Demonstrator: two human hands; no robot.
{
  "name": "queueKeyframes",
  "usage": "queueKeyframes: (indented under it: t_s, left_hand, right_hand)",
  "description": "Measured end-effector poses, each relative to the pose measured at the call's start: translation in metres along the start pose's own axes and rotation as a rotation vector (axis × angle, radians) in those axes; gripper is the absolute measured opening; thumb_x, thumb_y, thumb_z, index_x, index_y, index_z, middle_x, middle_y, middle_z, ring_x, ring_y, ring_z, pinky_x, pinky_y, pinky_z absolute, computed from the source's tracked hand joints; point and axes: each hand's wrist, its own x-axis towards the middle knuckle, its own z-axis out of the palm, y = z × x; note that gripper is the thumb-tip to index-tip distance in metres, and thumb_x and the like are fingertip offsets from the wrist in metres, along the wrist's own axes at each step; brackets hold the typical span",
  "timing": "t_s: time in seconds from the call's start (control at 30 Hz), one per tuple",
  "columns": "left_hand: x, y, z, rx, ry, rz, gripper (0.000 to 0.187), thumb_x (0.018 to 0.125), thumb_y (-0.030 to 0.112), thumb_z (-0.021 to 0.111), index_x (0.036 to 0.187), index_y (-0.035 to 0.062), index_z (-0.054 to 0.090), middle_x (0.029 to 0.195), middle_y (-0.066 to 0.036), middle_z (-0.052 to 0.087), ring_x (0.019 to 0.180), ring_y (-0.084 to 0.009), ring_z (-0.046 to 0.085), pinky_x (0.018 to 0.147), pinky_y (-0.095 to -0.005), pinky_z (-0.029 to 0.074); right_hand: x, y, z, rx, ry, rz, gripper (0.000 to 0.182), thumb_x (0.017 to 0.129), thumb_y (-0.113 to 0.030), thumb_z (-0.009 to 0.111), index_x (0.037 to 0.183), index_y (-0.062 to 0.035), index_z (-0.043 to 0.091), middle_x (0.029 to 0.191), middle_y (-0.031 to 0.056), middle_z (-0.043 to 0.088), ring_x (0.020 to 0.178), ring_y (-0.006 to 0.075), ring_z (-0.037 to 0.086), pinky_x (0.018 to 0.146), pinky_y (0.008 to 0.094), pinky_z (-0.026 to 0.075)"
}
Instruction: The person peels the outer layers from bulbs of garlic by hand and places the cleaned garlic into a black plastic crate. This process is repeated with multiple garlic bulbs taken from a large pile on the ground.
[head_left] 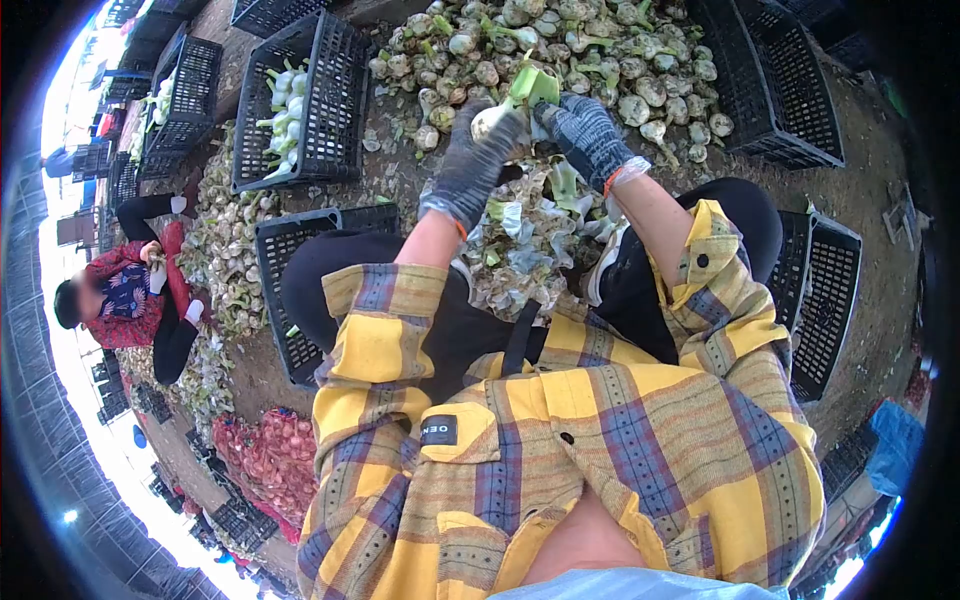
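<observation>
Both hands wear grey knitted gloves and are raised in front of the heap of bulbs (650,90). My left hand (475,160) is wrapped round a white bulb (488,121) with a cut green stalk (534,84). On the other side of the stalk, my right hand (585,135) has its fingers closed near the stalk's leafy end; what they hold, if anything, is hidden. Below the hands, a pile of peeled skins and leaves (530,250) lies between my legs.
A black crate (345,110) at the upper left holds trimmed bulbs (288,120). More crates stand at upper right (790,90), beside my left knee (285,290) and right knee (830,300). Another person (125,290) sits at far left, near red net sacks (270,460).
</observation>
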Motion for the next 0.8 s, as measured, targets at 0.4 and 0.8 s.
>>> queueKeyframes:
  t_s: [0.4, 0.8]
  left_hand:
    - [-0.001, -0.006, -0.002, -0.034, 0.012, 0.039, 0.043, 0.08, 0.03, 0.059, 0.112, 0.0042, 0.046, 0.101, -0.011, 0.055, 0.088, -0.021, 0.057, 0.073, -0.0317, 0.052]
    - [0.007, -0.002, -0.014, -0.612, -0.216, -0.244, 0.043, 0.081, 0.03, 0.055, 0.11, 0.0005, 0.044, 0.099, -0.012, 0.054, 0.08, -0.0241, 0.058, 0.067, -0.0323, 0.052]
  right_hand:
    - [-0.013, -0.032, -0.01, -0.093, -0.036, 0.05, 0.019, 0.084, -0.012, 0.043, 0.09, 0.0002, 0.057, 0.08, 0.0191, 0.056, 0.074, 0.0318, 0.056, 0.066, 0.0357, 0.044]
    - [0.018, 0.053, 0.014, 0.258, -0.061, -0.325, 0.02, 0.078, -0.012, 0.053, 0.095, -0.0016, 0.058, 0.086, 0.0178, 0.06, 0.078, 0.0296, 0.059, 0.068, 0.0337, 0.047]
